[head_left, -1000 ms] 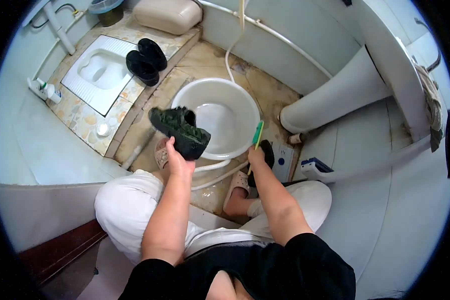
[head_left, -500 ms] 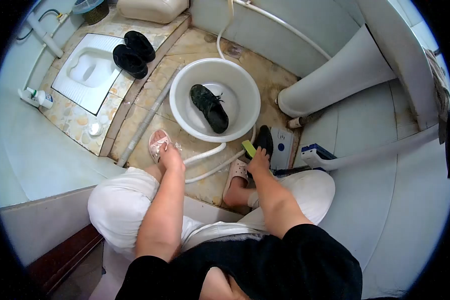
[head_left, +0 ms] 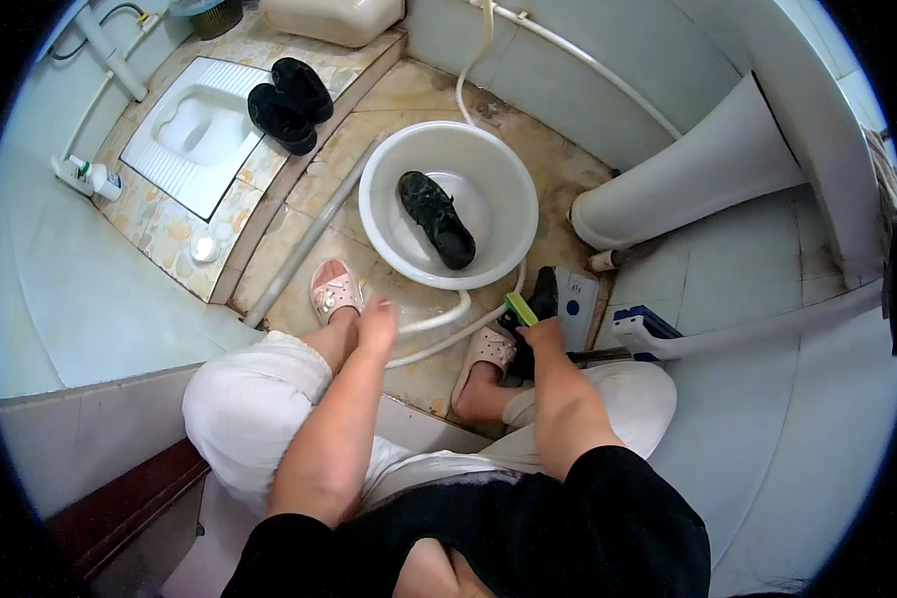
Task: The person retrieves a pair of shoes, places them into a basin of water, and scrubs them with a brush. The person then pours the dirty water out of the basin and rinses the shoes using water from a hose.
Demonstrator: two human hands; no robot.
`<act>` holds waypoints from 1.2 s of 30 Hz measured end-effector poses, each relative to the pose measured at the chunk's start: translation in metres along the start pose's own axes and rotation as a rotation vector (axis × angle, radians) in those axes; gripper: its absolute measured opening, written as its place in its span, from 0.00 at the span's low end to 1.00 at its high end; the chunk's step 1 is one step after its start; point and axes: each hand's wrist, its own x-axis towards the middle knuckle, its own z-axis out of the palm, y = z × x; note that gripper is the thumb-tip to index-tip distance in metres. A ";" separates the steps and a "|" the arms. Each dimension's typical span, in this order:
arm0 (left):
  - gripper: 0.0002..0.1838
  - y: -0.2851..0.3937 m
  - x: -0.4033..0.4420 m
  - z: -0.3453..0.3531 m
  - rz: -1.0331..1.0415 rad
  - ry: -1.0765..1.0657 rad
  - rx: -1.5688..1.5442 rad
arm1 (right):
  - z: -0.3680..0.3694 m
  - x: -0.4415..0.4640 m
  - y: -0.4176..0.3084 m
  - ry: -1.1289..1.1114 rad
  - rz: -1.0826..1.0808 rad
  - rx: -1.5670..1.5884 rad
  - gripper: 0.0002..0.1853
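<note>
My right hand (head_left: pixel 542 337) is closed around a yellow-green scrub brush (head_left: pixel 519 309), low beside my right foot. Right by the brush, a black shoe (head_left: pixel 545 291) stands on the floor, partly covered by that hand. My left hand (head_left: pixel 377 325) hovers near my left foot, apart from the basin; its fingers are blurred, and nothing shows in it. A wet-looking dark shoe (head_left: pixel 437 221) with laces lies inside the white basin (head_left: pixel 528 204) in front of me.
A white hose (head_left: pixel 439 321) curls under the basin. A grey pipe (head_left: pixel 314 234) runs along the floor to its left. Black shoes (head_left: pixel 291 105) stand by the squat toilet (head_left: pixel 194 135). At right are a white pedestal (head_left: pixel 683 169), a blue-and-white brush head (head_left: pixel 648 331) and a flat white box (head_left: pixel 576 307).
My left hand has lifted off my left foot and moved right. My right hand and the brush have shifted slightly right and down. The whole view has also shifted a little.
</note>
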 end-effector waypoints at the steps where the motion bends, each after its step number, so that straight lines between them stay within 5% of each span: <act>1: 0.18 0.057 -0.044 -0.004 -0.047 -0.071 0.214 | 0.000 0.005 0.001 0.014 -0.007 0.015 0.39; 4: 0.18 0.023 -0.044 0.014 0.185 -0.279 0.399 | -0.003 0.017 0.002 -0.048 0.028 0.002 0.30; 7: 0.18 0.029 -0.059 0.014 0.136 -0.395 0.462 | 0.005 0.020 0.003 0.160 0.055 -0.010 0.22; 11: 0.18 0.023 -0.049 0.013 0.140 -0.350 0.475 | -0.012 0.023 0.017 0.106 0.050 0.236 0.15; 19: 0.17 0.035 -0.051 0.008 0.107 -0.217 0.471 | -0.094 -0.001 0.010 0.286 -0.024 0.378 0.18; 27: 0.17 0.031 -0.047 0.011 0.118 -0.162 0.426 | -0.160 -0.002 -0.067 0.534 -0.477 0.281 0.16; 29: 0.16 0.034 -0.046 0.012 0.112 -0.156 0.406 | -0.163 -0.003 -0.089 0.572 -0.579 0.480 0.17; 32: 0.12 0.044 -0.050 0.024 0.243 0.009 0.348 | -0.168 -0.038 -0.106 0.478 -0.648 0.689 0.17; 36: 0.11 0.093 -0.060 0.035 0.253 -0.032 0.000 | -0.119 -0.077 -0.110 0.220 -0.762 0.481 0.22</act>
